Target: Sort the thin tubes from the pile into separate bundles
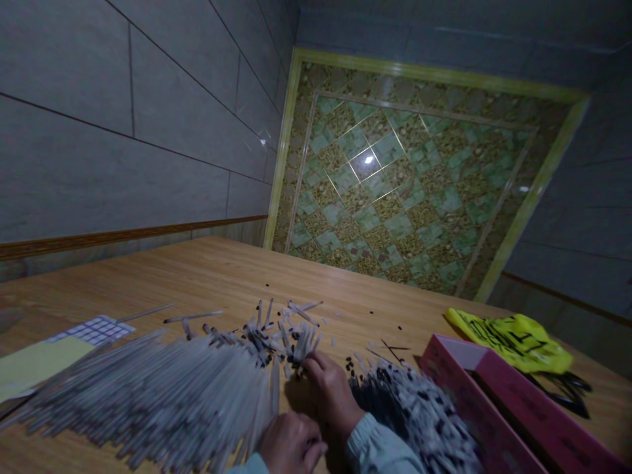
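My left hand (291, 442) is curled closed near the table's front edge, beside the near end of a broad heap of long, thin whitish sticks (168, 395). Whatever its fingers hold, if anything, is hidden. Farther forward, my right hand (332, 390) has its fingers pressed together at a small cluster of short, dark-tipped tube pieces (302, 342). I cannot make out what is between those fingertips. To the right of the right wrist lies a second heap of thin sticks (419, 408), dark at one side and whitish with dark ends at the other.
An open pink box (486, 408) stands at the right, with a yellow bag with black lettering (518, 339) behind it. A pale yellow sheet (39, 365) and a checked paper (93, 329) lie at the left. Loose sticks and dark bits are scattered on the wooden table (237, 266). Tiled walls surround it.
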Demonstrator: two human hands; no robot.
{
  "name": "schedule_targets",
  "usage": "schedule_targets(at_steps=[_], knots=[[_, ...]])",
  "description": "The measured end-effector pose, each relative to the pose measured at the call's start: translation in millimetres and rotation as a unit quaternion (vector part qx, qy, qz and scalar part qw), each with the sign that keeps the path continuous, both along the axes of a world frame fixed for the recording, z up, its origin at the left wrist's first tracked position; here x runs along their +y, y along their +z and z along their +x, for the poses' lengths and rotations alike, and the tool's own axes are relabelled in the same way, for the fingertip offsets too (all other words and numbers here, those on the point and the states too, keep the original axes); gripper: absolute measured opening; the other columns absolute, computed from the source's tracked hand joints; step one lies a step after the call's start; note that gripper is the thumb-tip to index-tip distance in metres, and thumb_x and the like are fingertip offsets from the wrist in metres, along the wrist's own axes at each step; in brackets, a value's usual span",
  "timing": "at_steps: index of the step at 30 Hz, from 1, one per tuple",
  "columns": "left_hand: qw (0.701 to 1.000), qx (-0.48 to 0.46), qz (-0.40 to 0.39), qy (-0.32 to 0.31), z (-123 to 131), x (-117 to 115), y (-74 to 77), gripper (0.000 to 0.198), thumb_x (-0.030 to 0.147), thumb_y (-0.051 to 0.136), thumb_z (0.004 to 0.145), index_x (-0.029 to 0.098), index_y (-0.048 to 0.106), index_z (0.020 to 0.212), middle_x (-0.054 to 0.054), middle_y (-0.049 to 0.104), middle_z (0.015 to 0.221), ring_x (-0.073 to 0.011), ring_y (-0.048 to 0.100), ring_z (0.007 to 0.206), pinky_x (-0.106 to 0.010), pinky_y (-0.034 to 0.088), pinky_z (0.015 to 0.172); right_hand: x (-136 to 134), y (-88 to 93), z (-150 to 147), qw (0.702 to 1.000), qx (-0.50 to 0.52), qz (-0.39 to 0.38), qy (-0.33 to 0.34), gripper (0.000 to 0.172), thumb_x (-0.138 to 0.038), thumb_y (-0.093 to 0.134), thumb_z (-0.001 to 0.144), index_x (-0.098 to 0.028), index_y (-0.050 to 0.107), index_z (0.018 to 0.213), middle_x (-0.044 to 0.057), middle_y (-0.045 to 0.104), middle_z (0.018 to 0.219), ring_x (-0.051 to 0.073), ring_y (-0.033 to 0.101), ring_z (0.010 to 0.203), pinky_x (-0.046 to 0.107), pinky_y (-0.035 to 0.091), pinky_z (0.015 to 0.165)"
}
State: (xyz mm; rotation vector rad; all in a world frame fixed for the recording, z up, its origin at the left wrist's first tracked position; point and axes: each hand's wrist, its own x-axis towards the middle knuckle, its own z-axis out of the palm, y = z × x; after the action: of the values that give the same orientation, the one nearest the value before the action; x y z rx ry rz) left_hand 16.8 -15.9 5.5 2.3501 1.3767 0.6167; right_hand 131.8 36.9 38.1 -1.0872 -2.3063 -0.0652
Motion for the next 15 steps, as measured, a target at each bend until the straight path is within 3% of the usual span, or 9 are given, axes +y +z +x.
schedule_targets(at_steps=[2,3,6,8,10,12,15], knots=[[0.998,-0.038,0.022,0.042,1,-1,0.7,0.018,0.014,0.051,0.072,0.018,0.068,0.069,-0.007,0.069,0.073,-0.0218,0.063,0.071,-0.028,0.041,0.061,-17,-0.9,7,0.982,0.184,-0.023,-0.035,0.018,-0.022,0.046,0.084,-0.016,0.062,0.093,0.010,0.064,0.090,0.019,0.061,0.082,0.027,0.048,0.071],[0.996,-0.070,0.029,0.057,1,0,1.3,0.020,0.013,0.049,0.073,0.018,0.067,0.070,-0.008,0.068,0.074,-0.0212,0.062,0.072,-0.028,0.042,0.062,-25,-2.6,10,0.951,0.299,-0.054,-0.056,0.018,-0.025,0.050,0.083,-0.016,0.062,0.091,0.010,0.065,0.089,0.019,0.061,0.082,0.028,0.049,0.072],[0.972,-0.227,0.010,0.062,0,2,3.7,0.024,0.022,0.043,0.083,0.019,0.067,0.083,-0.008,0.067,0.083,-0.0198,0.061,0.076,-0.028,0.044,0.067,-48,-13.8,15,0.801,0.563,-0.180,-0.098,0.027,-0.036,0.067,0.070,-0.014,0.064,0.085,0.009,0.068,0.082,0.022,0.064,0.077,0.032,0.051,0.070],[0.938,-0.341,-0.036,0.055,-2,4,5.5,0.029,0.035,0.042,0.085,0.019,0.065,0.096,-0.011,0.066,0.099,-0.0212,0.060,0.087,-0.028,0.046,0.069,-58,-24.9,14,0.714,0.649,-0.248,-0.090,0.036,-0.039,0.075,0.061,-0.012,0.064,0.082,0.008,0.069,0.076,0.021,0.064,0.072,0.031,0.052,0.066],[0.896,-0.429,-0.099,0.047,-4,5,7.0,0.036,0.041,0.046,0.083,0.018,0.063,0.105,-0.013,0.061,0.114,-0.0235,0.059,0.096,-0.028,0.048,0.070,-64,-35.8,10,0.651,0.699,-0.286,-0.077,0.039,-0.040,0.078,0.056,-0.013,0.063,0.079,0.006,0.068,0.068,0.018,0.064,0.064,0.028,0.052,0.059],[0.860,-0.486,-0.152,0.041,-6,5,8.2,0.041,0.044,0.052,0.079,0.017,0.061,0.109,-0.015,0.062,0.114,-0.0246,0.059,0.096,-0.028,0.049,0.069,-68,-43.9,4,0.624,0.714,-0.309,-0.072,0.039,-0.042,0.080,0.054,-0.013,0.062,0.074,0.003,0.065,0.060,0.014,0.061,0.054,0.024,0.050,0.051],[0.815,-0.543,-0.199,0.045,-9,5,9.5,0.043,0.043,0.060,0.074,0.015,0.062,0.107,-0.014,0.069,0.099,-0.0219,0.062,0.083,-0.028,0.049,0.067,-72,-48.7,-4,0.627,0.694,-0.348,-0.065,0.042,-0.045,0.080,0.051,-0.012,0.060,0.067,0.001,0.062,0.051,0.010,0.056,0.041,0.019,0.045,0.040]])
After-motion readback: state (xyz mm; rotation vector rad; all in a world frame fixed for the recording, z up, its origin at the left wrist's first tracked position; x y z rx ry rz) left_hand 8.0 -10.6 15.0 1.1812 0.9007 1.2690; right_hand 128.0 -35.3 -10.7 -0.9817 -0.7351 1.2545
